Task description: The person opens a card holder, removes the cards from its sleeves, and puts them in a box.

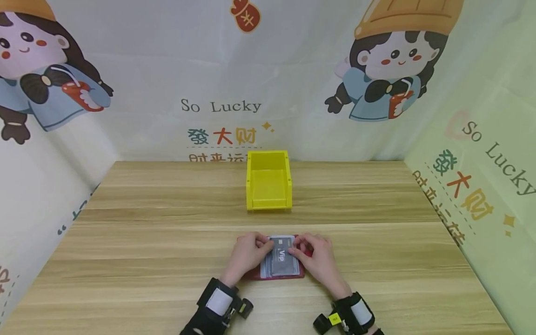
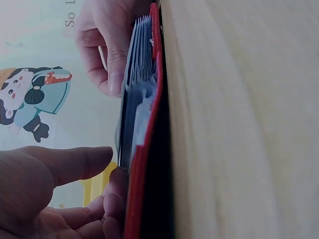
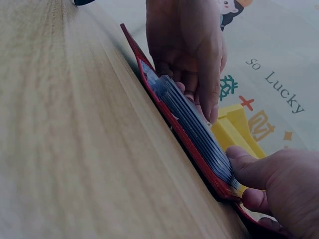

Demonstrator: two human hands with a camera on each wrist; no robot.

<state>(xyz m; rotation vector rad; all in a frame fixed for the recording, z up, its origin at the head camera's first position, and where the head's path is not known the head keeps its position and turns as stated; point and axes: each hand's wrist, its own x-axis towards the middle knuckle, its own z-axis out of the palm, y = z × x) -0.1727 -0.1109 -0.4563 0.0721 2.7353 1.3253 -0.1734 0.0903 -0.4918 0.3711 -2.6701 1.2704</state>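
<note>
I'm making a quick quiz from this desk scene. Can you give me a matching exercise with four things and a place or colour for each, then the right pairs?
Things:
1. card holder
2. bin
3. VIP card
4. table

Descriptions:
A. yellow, standing behind the hands
B. grey, on top of the clear sleeves
C. red cover, lying open flat
D. light wood grain

Pairs: 1-C, 2-A, 3-B, 4-D

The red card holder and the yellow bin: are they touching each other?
Apart. In the head view, bare wooden table shows between the red card holder near the hands and the yellow bin farther back.
</note>
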